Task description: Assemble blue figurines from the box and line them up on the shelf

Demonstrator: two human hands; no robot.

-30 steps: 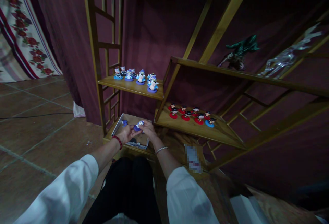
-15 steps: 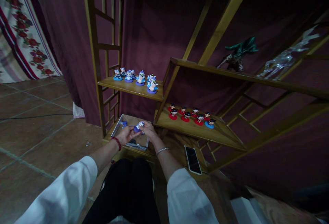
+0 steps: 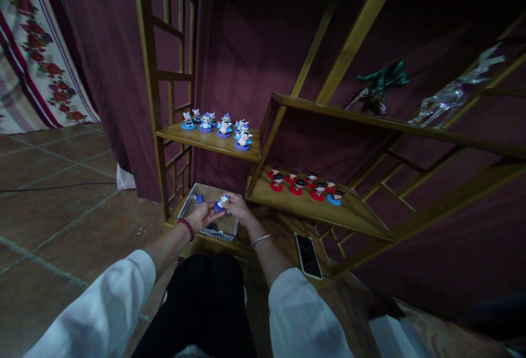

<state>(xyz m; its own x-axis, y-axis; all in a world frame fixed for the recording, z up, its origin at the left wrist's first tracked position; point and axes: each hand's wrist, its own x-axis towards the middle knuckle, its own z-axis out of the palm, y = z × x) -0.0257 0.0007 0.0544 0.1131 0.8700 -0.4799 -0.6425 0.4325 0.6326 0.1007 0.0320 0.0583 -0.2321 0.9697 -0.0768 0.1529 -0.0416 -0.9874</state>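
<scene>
Between both hands is a small purple-and-white figurine (image 3: 222,202) on a purple base. My left hand (image 3: 202,217), with a red bead bracelet at its wrist, closes on the base from the left. My right hand (image 3: 238,206) pinches the figurine from the right; a silver bracelet circles that wrist. Below them lies a shallow open box (image 3: 187,203) on the lowest board, with another purple figurine (image 3: 199,199) inside near its left side. Part of the box's contents is hidden by my hands.
Several purple and blue figurines (image 3: 224,126) stand on the left shelf (image 3: 193,139). Several red-based figurines (image 3: 297,186) and a blue-based one (image 3: 336,198) occupy the lower right shelf. A phone (image 3: 308,255) lies below it. A green statue (image 3: 380,86) and a clear statue (image 3: 450,97) stand higher up.
The held figurine has tilted slightly more upright between my fingers. My hands stay almost in the same place over the box, and the shelved figurines have not moved.
</scene>
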